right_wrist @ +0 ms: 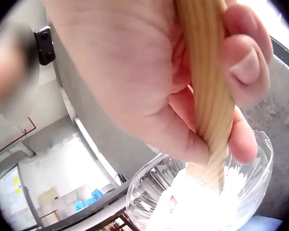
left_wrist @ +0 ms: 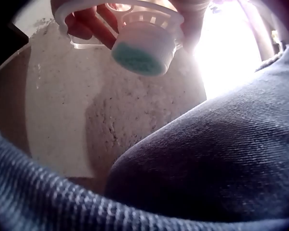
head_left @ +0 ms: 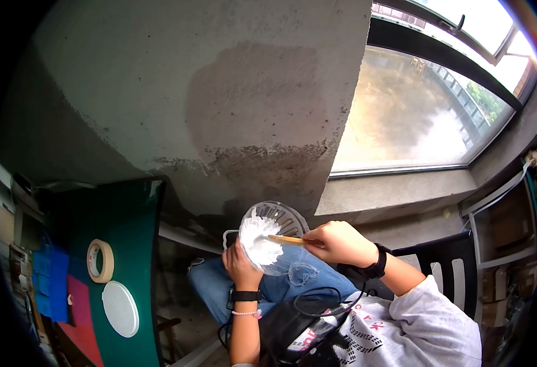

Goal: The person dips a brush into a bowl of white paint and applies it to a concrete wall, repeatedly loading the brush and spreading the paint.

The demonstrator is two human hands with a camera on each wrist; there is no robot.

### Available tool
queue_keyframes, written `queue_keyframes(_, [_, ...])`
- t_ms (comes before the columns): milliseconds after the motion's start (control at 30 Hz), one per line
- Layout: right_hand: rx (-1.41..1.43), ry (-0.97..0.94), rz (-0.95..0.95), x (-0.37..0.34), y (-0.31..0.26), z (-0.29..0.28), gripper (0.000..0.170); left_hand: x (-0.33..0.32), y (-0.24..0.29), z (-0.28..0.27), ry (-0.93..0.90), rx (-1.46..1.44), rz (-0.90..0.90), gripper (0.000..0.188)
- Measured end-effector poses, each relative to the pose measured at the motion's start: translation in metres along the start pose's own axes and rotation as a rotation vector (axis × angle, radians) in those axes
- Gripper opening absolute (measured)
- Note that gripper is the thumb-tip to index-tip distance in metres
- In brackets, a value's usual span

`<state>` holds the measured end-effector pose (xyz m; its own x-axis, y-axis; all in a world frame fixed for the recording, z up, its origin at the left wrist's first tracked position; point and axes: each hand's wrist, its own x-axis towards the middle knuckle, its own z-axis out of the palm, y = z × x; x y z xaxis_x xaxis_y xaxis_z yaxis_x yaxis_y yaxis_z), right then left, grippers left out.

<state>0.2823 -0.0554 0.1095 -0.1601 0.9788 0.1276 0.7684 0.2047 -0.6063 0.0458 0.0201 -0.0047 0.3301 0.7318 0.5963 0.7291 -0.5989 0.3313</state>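
Note:
My left hand point(head_left: 242, 268) grips a clear plastic tub point(head_left: 291, 221) holding a thick white mass point(head_left: 260, 240), over the lap. From below, in the left wrist view, the fingers point(left_wrist: 89, 24) curl by a whitish tub base point(left_wrist: 143, 48) with a teal patch and a white looped handle. My right hand point(head_left: 340, 243) pinches a wooden stick point(head_left: 288, 240), whose far end is at the white mass. Seen close in the right wrist view, thumb and fingers close around the stick point(right_wrist: 209, 91) above the clear tub point(right_wrist: 265, 166); white glare hides its tip.
A green table point(head_left: 135, 211) at the left bears a tape roll point(head_left: 109, 262), a white round lid point(head_left: 120, 309) and blue bins point(head_left: 50, 284). A stained wall point(head_left: 262, 98) stands ahead, a window point(head_left: 409, 113) at the right, a black chair point(head_left: 461, 254) behind the right arm.

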Motion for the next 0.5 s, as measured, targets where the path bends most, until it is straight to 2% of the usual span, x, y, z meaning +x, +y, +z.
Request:
queue_keyframes(333, [0.094,-0.125,0.166,0.004,0.0,-0.015,0.02,-0.002,-0.002,0.006,-0.023,-0.012,-0.008,0.069])
queue_keyframes(433, [0.288,-0.096,0.227,0.001,0.004,-0.031,0.023,-0.003,-0.003,0.006,-0.019,-0.004,-0.051,0.073])
queue_keyframes(500, [0.439,-0.131,0.283,-0.005,0.012,-0.042,0.022,0.003,0.0,0.001,-0.1,-0.219,-0.111,0.076])
